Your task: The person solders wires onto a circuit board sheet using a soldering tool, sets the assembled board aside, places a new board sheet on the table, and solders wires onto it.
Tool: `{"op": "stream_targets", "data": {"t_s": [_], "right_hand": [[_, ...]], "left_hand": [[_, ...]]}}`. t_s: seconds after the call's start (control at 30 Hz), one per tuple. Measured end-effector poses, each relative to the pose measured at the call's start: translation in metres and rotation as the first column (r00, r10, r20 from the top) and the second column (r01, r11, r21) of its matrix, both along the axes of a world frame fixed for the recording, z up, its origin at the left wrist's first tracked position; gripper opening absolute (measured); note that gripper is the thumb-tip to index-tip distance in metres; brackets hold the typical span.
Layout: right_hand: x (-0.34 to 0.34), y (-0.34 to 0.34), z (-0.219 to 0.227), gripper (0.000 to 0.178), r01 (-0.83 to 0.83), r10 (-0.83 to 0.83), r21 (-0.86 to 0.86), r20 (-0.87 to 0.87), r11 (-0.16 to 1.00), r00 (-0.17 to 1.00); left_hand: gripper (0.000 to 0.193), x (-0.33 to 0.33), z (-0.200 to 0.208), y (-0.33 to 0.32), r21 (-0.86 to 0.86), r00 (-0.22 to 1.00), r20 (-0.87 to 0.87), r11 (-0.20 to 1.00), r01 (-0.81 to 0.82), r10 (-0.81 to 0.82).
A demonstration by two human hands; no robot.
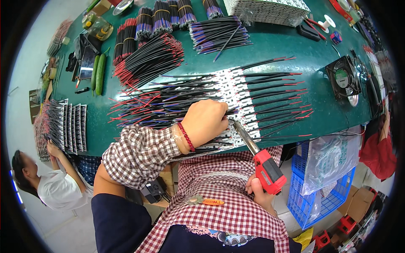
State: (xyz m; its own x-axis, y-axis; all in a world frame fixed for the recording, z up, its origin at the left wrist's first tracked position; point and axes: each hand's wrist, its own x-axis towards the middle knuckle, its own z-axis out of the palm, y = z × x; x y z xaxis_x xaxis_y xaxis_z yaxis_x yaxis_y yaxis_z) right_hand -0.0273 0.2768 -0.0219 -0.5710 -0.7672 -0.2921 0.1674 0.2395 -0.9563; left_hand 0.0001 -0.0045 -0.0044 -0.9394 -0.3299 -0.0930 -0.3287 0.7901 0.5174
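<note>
Wires (168,100), grn tbl (291,47) — bskt (298,206) prob. below

We can't tell if the left hand (205,122) holds a wire, because its fingers hide the spot. The red tool (270,170) hides some of the right hand (259,196). The top edge cuts off the white stack (265,12).
</note>
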Motion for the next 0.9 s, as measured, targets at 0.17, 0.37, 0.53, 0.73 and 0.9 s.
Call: {"op": "stream_targets", "data": {"t_s": [0.17,0.37,0.53,0.73,0.9], "right_hand": [[0.004,-0.007,0.010,0.017,0.179,-0.175,-0.030,0.099,0.983,0.980],[0.000,0.002,0.001,0.032,0.036,-0.036,0.005,0.042,0.999,0.998],[0.002,-0.004,0.013,0.018,0.208,-0.196,-0.089,0.130,0.974,0.972],[0.003,-0.001,0.017,0.020,0.183,-0.173,-0.045,0.175,0.982,0.969],[0.005,0.000,0.015,0.019,0.190,-0.182,-0.021,0.199,0.982,0.963]], "left_hand": [[0.015,-0.001,-0.002,0.001,-0.001,1.000,0.001,1.000,-0.006,0.006],[0.015,-0.001,-0.004,0.001,-0.013,1.000,-0.013,1.000,0.002,-0.002],[0.015,-0.001,-0.005,0.000,-0.003,1.000,-0.014,1.000,0.008,-0.008],[0.015,0.001,-0.002,0.001,-0.006,1.000,-0.019,1.000,0.012,-0.012],[0.016,0.002,0.001,0.004,0.010,0.998,-0.048,0.999,0.049,-0.049]]}}
